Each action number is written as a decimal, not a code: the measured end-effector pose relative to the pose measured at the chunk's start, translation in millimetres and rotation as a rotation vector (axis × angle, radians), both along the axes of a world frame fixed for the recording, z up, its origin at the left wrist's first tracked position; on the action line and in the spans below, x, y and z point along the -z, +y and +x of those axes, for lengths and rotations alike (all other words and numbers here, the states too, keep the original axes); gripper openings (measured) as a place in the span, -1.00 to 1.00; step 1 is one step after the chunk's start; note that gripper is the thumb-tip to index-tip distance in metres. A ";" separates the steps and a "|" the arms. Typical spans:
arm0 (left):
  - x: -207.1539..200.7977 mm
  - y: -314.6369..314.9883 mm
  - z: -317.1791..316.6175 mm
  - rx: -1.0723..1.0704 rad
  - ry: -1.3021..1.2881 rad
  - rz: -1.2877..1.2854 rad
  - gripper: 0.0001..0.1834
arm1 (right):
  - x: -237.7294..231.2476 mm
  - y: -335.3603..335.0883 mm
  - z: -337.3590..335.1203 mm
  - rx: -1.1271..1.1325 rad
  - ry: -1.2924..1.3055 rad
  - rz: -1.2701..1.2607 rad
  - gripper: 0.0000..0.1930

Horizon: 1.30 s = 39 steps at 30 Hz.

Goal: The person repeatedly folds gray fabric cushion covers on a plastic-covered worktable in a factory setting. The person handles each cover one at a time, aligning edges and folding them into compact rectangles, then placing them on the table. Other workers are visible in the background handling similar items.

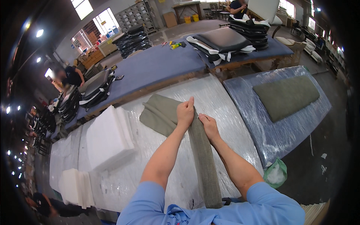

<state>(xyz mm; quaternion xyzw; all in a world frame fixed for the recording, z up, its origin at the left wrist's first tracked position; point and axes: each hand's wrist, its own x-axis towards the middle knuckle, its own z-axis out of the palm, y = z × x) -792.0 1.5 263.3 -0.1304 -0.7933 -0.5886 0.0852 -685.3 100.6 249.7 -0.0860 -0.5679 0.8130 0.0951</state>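
Observation:
An olive-green fabric cover (161,112) is held over the plastic-wrapped table in front of me. Part of it spreads out to the left in folds. A long strip (204,165) of it hangs toward my body. My left hand (185,113) is closed around the fabric near its middle, thumb pointing up. Just to the right and slightly nearer, my right hand (209,125) pinches the strip's edge. A flat olive-green cushion-like piece (287,97) lies on the wrapped board at the right, apart from both hands.
White foam sheets (108,138) and a smaller foam stack (77,187) stand at left. A green bag (275,174) with white filling sits near the right board (243,97). Behind, a long blue table (150,71) bears black padded seats (223,39). Other people work farther off.

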 end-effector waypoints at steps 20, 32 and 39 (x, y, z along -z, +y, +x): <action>-0.6 4.0 -0.1 0.418 -0.255 0.105 -0.28 | 5.7 11.4 3.7 0.524 0.321 0.506 -0.71; -0.3 -9.3 71.8 0.287 -0.100 -0.138 -0.17 | -5.5 19.4 -36.3 0.283 0.104 0.470 -0.63; -26.3 -0.6 87.5 0.242 -0.135 -0.392 -0.37 | -20.2 34.3 -61.8 0.276 0.125 0.737 -0.41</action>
